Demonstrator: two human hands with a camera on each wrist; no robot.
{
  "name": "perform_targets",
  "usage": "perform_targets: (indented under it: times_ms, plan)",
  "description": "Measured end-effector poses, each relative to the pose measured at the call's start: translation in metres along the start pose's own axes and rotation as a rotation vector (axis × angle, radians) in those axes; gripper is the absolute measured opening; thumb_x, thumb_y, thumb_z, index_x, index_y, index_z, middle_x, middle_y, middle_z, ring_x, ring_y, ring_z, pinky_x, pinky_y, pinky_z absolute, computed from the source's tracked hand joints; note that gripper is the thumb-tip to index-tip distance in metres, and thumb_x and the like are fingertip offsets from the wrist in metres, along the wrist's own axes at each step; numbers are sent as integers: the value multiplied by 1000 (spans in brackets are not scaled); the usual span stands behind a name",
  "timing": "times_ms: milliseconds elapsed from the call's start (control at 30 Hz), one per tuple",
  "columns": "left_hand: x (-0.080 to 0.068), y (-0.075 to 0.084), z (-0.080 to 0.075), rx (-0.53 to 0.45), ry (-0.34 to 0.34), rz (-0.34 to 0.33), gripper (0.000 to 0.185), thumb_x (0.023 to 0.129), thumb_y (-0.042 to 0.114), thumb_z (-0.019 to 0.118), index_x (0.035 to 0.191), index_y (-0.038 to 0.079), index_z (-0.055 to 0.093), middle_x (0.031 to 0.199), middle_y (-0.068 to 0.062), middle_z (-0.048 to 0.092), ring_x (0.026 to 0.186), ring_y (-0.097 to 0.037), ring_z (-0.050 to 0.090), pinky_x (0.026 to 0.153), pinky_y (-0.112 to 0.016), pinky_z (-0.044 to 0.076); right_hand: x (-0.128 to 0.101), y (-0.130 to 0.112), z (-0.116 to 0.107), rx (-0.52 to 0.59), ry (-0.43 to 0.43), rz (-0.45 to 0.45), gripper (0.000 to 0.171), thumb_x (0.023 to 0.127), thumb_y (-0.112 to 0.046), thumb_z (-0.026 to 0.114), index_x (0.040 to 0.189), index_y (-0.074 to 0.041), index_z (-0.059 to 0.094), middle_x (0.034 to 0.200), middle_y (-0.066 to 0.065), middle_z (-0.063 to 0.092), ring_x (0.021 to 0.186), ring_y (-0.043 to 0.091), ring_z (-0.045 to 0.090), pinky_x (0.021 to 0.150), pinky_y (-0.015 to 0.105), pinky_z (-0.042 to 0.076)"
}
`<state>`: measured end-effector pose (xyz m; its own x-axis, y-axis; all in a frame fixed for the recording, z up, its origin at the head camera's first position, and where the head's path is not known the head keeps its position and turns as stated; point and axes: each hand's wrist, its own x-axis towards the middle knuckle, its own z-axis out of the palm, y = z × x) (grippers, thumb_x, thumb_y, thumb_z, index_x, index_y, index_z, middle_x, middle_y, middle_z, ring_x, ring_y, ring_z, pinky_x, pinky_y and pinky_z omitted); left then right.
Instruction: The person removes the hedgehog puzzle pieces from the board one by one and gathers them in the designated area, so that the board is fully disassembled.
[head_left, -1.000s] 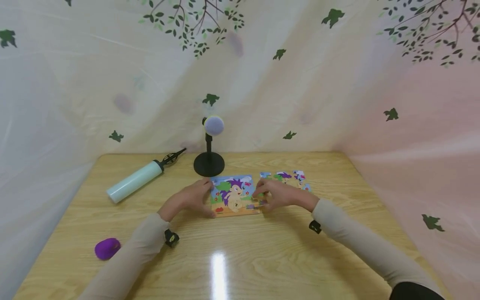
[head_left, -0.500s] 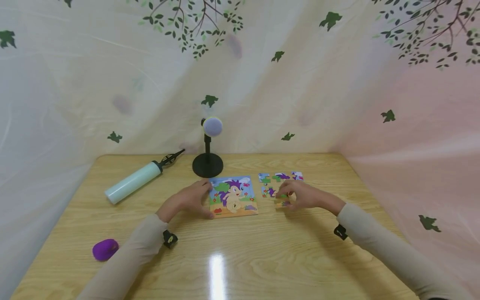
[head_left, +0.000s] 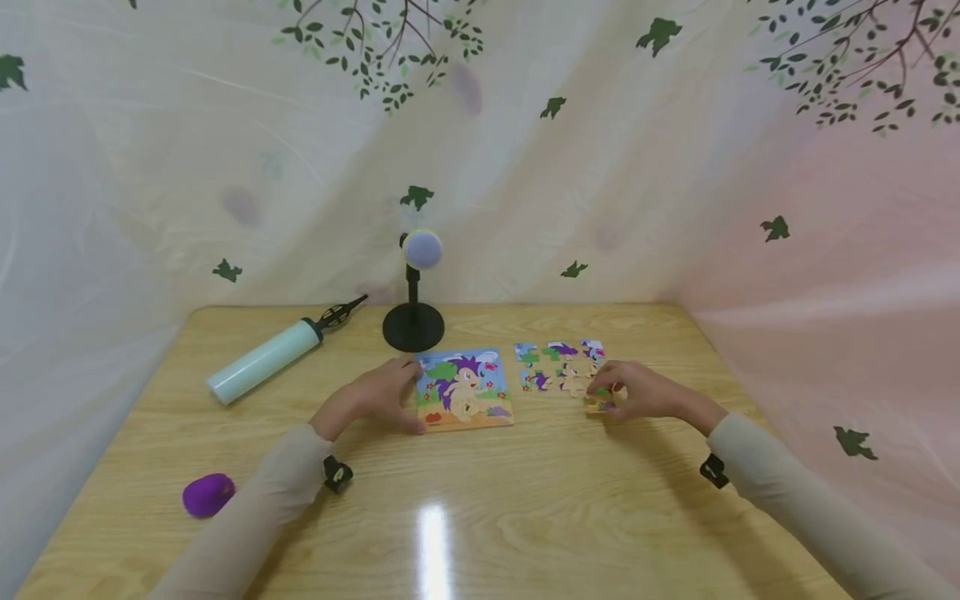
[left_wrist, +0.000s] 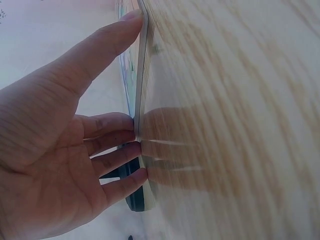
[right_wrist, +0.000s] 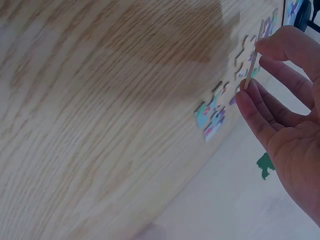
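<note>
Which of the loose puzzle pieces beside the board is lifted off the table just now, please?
The puzzle piece pinched on edge in the right hand; the other loose pieces lie flat on the table.

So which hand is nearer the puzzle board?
Left. The left hand touches the puzzle board at its left edge; the right hand holds a loose piece off to its right.

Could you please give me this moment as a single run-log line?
left hand: steadies puzzle board edge | right hand: pinches puzzle piece above table | loose pieces: beside board
</note>
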<state>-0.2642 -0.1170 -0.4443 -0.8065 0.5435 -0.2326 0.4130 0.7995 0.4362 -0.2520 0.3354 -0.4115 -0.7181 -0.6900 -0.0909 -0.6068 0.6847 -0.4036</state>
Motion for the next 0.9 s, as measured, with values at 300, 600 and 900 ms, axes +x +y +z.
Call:
perform_targets:
  times_ms: [300,600,900]
  plan:
    - [-2,0,-1,-12,-3,-7,99,78,53,85,151,1,42,161,-23,33,149,-42,34,122,-58,33,-6,10,2,6,10,11,28,84,1,74,111,-2,75,109,14,71,94,25,66,78,37,62]
    - [-1,0,-1,-17,-2,3,98,78,53,85,150,2,42,160,-22,34,148,-42,35,122,-57,34,-10,22,11,-20,11,51,28,85,-1,76,113,-4,75,113,13,70,95,24,68,78,34,62]
    - [-1,-2,-1,-16,4,16,98,78,53,85,149,1,43,158,-22,36,147,-41,37,121,-57,35,-12,23,15,-31,33,45,29,84,0,76,113,-3,74,117,17,67,93,23,67,77,36,62]
